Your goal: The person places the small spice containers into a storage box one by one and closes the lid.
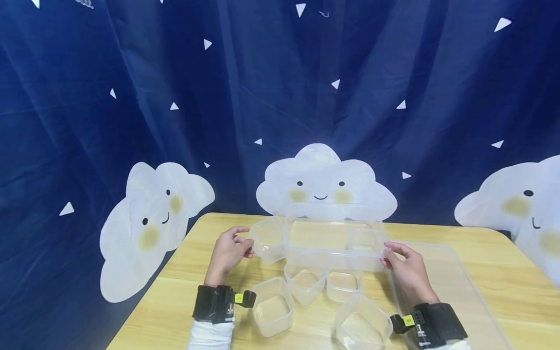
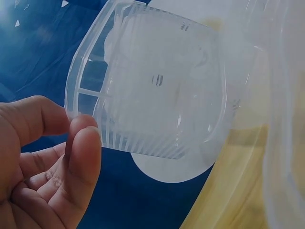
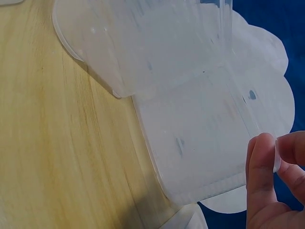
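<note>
My left hand (image 1: 230,252) pinches the rim of a small clear plastic container (image 1: 268,239) at the left end of a large clear plastic box (image 1: 334,252). In the left wrist view this small container (image 2: 162,86) tilts, its ribbed wall showing below the rim. With thumb and fingers, my right hand (image 1: 407,267) pinches the rim of the large box at its right end. In the right wrist view, the large box's wall (image 3: 200,138) shows beside my fingertips. Another small container (image 1: 365,238) shows through the large box, at its right end.
In front of the large box stand several clear containers, including one at the near left (image 1: 273,308) and one at the near right (image 1: 363,324). A flat clear lid (image 1: 450,287) lies on the right of the wooden table (image 1: 175,296). Behind hangs a blue curtain (image 1: 280,97).
</note>
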Motion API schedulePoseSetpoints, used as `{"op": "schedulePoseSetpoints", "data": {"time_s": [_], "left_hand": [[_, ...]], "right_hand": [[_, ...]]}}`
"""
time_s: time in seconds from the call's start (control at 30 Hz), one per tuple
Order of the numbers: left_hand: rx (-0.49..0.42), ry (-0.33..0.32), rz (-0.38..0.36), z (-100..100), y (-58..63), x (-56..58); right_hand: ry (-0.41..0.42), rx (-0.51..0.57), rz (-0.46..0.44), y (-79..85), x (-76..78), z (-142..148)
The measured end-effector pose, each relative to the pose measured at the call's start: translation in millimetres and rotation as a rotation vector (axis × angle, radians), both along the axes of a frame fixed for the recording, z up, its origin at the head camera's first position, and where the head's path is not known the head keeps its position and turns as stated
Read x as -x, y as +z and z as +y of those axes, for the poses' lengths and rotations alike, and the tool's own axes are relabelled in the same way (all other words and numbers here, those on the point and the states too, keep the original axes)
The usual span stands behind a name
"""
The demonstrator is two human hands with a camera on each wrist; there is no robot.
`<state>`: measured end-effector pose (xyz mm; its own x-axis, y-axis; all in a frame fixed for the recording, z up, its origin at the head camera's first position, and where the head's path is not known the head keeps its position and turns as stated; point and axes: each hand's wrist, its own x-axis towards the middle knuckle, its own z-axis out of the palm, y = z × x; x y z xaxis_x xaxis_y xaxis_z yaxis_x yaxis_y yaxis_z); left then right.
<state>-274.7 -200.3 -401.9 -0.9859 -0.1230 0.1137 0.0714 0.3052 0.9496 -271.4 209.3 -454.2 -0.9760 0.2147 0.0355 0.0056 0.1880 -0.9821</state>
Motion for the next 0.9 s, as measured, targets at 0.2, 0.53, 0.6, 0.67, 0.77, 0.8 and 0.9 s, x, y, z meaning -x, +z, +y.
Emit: {"op": "schedulePoseSetpoints", "data": {"time_s": [0.2, 0.53, 0.6, 0.67, 0.77, 0.8, 0.9], "left_hand": [[-0.021, -0.028, 0.003, 2.1, 2.6, 1.7], [-0.03, -0.033, 0.011, 2.9, 4.3, 4.0], [-0.035, -0.038, 0.004, 2.2, 3.2, 3.0], [-0.041, -0.03, -0.011, 0.4, 1.2, 1.5], [-0.035, -0.01, -0.022, -3.1, -1.7, -0.8], [-0.031, -0.004, -0.021, -4.1, -2.2, -1.3], [-0.03, -0.009, -0.003, -5.2, -0.9, -2.2]], "right_hand": [[-0.01, 0.004, 0.006, -1.5, 0.0, 0.5], [-0.011, 0.001, 0.021, -2.4, 1.2, -0.3], [-0.014, 0.008, 0.015, -2.5, 0.0, -1.1], [-0.009, 0.01, 0.006, -3.1, -1.3, -1.7], [-0.008, 0.018, 0.012, -3.9, -1.8, -2.7], [-0.009, 0.019, 0.017, -4.1, -1.6, -2.8], [-0.013, 0.019, 0.038, -4.3, -0.5, -1.7]]}}
